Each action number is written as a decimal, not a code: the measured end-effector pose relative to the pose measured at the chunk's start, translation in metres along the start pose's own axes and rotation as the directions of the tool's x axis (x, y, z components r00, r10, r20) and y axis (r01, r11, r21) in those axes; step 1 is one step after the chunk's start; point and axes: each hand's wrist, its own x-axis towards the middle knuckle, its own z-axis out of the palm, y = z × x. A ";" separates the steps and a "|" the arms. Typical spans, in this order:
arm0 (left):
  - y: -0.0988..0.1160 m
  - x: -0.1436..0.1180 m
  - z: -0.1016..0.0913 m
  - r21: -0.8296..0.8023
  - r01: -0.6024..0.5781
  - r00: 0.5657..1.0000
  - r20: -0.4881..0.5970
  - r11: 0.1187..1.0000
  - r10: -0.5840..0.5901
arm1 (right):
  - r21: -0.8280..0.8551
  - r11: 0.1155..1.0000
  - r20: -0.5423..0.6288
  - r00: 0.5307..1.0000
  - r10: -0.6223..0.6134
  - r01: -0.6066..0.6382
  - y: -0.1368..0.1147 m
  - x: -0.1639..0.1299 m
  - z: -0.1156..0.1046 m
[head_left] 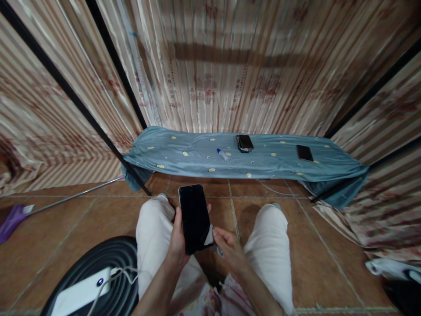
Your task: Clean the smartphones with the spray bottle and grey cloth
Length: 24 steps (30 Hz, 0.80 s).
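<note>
My left hand (176, 237) holds a black phone (194, 216) upright over my lap, its dark screen facing me. My right hand (227, 248) is at the phone's lower right corner, fingers pinching a small pale wipe or cloth (208, 238) against the screen. Both knees in white trousers sit below the hands.
A low bench under a blue-grey cloth (184, 162) stands ahead, with two stacked phones (244, 143), another phone (304, 152) and a small white bottle with a blue cap (222, 154). A white power bank with a cable (82, 292) lies on a dark round stool at lower left. Striped curtains surround everything.
</note>
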 end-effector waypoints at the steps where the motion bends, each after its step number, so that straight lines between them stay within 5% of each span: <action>1: 0.001 0.001 0.000 0.007 0.003 1.000 0.008 1.000 -0.003 | 0.009 1.000 0.004 1.000 0.012 -0.013 0.001 -0.002 0.000; 10: 0.001 0.004 0.006 0.047 -0.065 0.998 0.019 0.997 0.064 | 0.222 0.965 -0.013 0.989 0.148 -0.142 0.009 -0.018 0.000; 15: 0.002 0.007 0.006 0.048 -0.132 0.991 -0.007 0.990 0.133 | 0.123 0.973 0.136 0.975 0.178 -0.195 0.010 -0.036 -0.002; 19: 0.000 0.009 0.003 0.069 -0.116 0.993 -0.001 0.991 0.116 | 0.023 0.993 0.181 0.978 0.108 -0.114 -0.011 -0.042 -0.012; 24: -0.008 0.006 0.004 0.068 -0.049 0.998 -0.034 0.996 0.052 | -0.049 0.987 0.000 0.988 -0.154 0.154 -0.053 -0.020 -0.024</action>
